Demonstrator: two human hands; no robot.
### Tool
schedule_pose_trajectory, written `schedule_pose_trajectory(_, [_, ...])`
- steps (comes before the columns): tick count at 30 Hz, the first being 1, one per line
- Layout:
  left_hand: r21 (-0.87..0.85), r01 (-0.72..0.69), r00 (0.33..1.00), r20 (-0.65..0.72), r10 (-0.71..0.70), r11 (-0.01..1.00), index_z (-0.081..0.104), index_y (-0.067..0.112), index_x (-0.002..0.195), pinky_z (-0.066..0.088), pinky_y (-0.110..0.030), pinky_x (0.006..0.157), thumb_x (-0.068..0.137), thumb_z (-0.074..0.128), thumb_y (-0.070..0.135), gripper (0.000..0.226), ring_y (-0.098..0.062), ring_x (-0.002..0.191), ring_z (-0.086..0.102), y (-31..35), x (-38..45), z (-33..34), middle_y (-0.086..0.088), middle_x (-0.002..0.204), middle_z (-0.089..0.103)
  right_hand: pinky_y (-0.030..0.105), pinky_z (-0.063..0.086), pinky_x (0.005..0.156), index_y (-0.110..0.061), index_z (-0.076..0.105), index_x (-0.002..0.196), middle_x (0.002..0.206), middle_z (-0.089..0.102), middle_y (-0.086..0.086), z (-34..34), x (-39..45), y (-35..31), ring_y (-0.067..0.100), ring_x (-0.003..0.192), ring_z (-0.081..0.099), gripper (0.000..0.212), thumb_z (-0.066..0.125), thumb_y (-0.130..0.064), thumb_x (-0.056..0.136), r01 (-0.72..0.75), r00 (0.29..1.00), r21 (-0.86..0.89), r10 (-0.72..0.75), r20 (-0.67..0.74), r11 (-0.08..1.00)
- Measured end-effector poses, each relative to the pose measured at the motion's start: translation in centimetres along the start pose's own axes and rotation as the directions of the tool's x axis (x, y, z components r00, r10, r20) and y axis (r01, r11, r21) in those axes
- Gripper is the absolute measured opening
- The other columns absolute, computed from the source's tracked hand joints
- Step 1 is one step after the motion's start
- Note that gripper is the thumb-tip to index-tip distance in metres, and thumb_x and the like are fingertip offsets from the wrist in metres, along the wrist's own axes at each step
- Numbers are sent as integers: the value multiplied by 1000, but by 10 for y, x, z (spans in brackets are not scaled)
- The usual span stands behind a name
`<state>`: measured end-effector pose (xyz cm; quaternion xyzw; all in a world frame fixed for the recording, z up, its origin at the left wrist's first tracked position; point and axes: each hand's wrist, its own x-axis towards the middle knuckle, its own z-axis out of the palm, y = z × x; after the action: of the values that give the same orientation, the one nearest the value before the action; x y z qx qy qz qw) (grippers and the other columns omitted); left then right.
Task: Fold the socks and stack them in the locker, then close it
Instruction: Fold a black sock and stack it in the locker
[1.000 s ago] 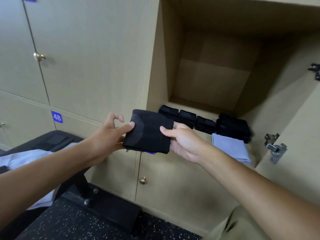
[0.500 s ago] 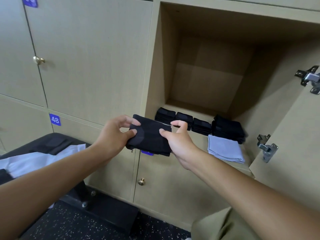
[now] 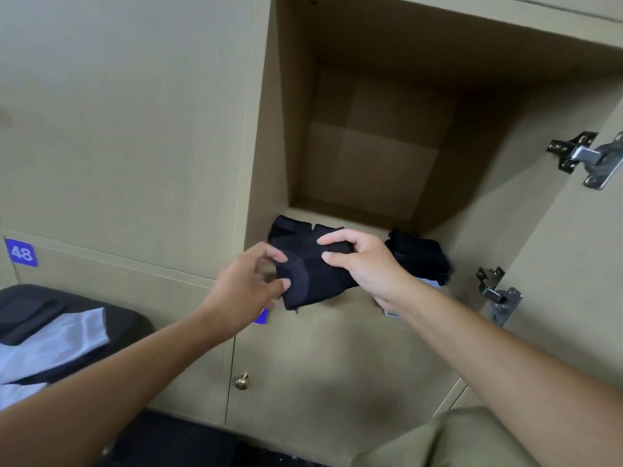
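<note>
Pinching a folded black sock [image 3: 313, 274], both hands' fingers [image 3: 332, 256] hover at the beige locker's [image 3: 296, 136] sill.

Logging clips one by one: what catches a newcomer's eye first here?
Both hands, left hand and right hand, pinch a folded black sock at the open locker mouth. More black socks sit on its floor to the right; the door hinges show at far right.
</note>
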<state>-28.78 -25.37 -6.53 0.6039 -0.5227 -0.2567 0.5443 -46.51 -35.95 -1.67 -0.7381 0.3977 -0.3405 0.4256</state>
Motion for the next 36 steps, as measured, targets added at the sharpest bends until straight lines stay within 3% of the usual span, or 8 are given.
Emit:
schedule_pose_trajectory(4, [342,-138,989,101,109,930,59,37,103,54,-30,70,93,71,27,19,-11,81,66,-7,7,11,11,117,55,18,55,83,-21,76,107,116,71,-4,-33,13,-2,9,104,67,26,69,-2,91,-18,1000,-5,18,-13,1000])
schedule_pose_trajectory(8, [422,-185,978,172,122,888,58,37,108,52,-31,80,95,67,37,15,-3,85,62,-6,11,23,16,117,55,11,49,76,-18,75,111,113,70,-2,-69,32,0,12,102,65,26,69,-1,92,-65,991,-43,60,-116,997])
schedule_pose_trajectory(11, [441,-214,968,217,128,872,59,35,108,51,-28,80,96,66,36,14,0,82,62,-5,12,27,18,113,59,2,43,67,-16,74,114,112,67,-4,-96,50,1,2,96,59,27,68,0,93,-109,978,-117,86,-188,987])
schedule_pose_trajectory(14, [453,-228,962,240,129,862,59,36,107,52,-29,80,96,66,36,13,1,81,63,-4,12,27,19,111,60,21,42,92,-20,73,109,121,63,3,-125,72,1,16,113,56,27,68,1,92,-152,959,-192,98,-265,969])
schedule_pose_trajectory(16, [470,-235,962,238,135,851,59,37,105,52,-29,80,95,65,37,12,3,80,62,-3,12,25,19,110,60,30,44,98,-21,72,110,127,62,8,-142,85,2,23,121,55,29,69,1,92,-188,938,-222,109,-328,957])
schedule_pose_trajectory(25, [512,-233,960,256,112,827,55,42,102,54,-32,82,94,67,39,15,3,77,62,-8,14,23,22,108,59,38,50,101,-18,69,112,125,65,16,-177,119,30,32,119,61,35,66,9,90,-310,877,-250,175,-448,917])
schedule_pose_trajectory(32, [522,-260,946,306,106,812,57,41,109,42,-15,68,95,66,42,17,6,81,63,-10,17,29,24,111,58,45,49,108,-22,67,93,130,64,18,-186,143,45,33,123,60,33,64,11,90,-367,855,-190,250,-455,910])
schedule_pose_trajectory(36, [525,-266,944,312,107,809,56,42,107,39,-11,66,94,67,45,17,6,82,64,-13,18,30,26,110,59,43,48,109,-12,69,119,133,63,18,-185,150,51,31,125,59,39,61,13,91,-392,866,-174,299,-400,903])
